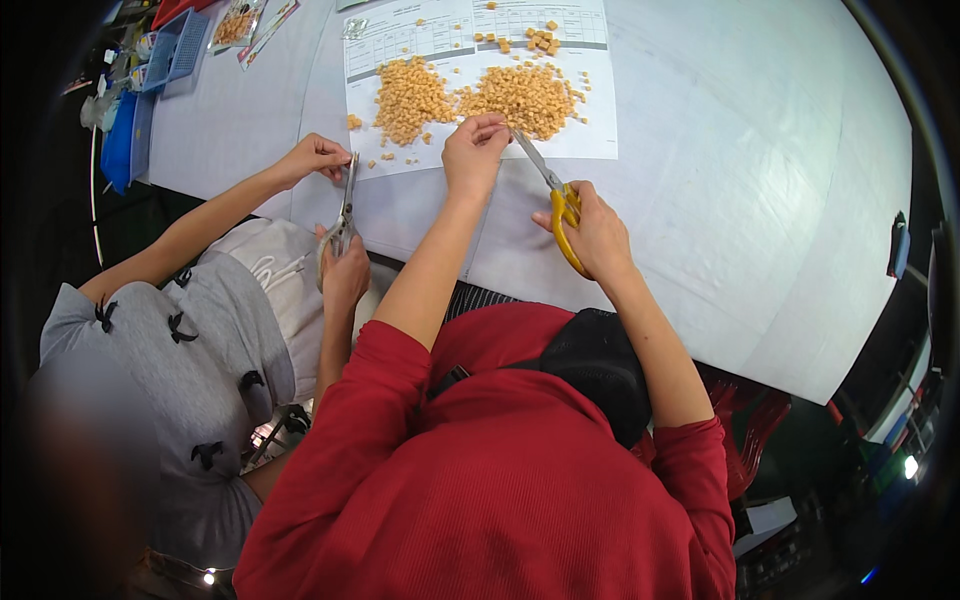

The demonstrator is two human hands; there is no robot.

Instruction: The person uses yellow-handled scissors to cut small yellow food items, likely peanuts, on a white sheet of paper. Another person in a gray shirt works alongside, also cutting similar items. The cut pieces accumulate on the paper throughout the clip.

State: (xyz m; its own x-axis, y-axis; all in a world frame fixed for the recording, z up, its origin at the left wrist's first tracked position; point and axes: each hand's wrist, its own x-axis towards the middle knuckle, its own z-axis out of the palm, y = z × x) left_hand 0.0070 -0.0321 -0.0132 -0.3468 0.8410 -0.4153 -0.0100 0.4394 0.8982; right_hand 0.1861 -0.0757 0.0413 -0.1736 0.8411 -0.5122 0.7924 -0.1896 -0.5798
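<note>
My right hand (603, 237) grips yellow-handled scissors (540, 160), their blades pointing up and left over the table. Close to the blade tips, my left hand (474, 158) pinches its thumb and fingers together; what sits between them is too small to make out. Just beyond my hands lies a heap of small tan cubes (520, 98) on printed white sheets (592, 140). Another heap of the same cubes (408, 100) spreads to its left, nearly touching. A few larger cubes (543, 41) rest behind the heaps.
At my left a co-worker in grey holds metal scissors (349, 195), one hand (314, 158) near the blade tips. A blue basket (176, 50) and a clear bag of tan pieces (237, 24) are at the far left. The white table (740, 200) extends rightward.
</note>
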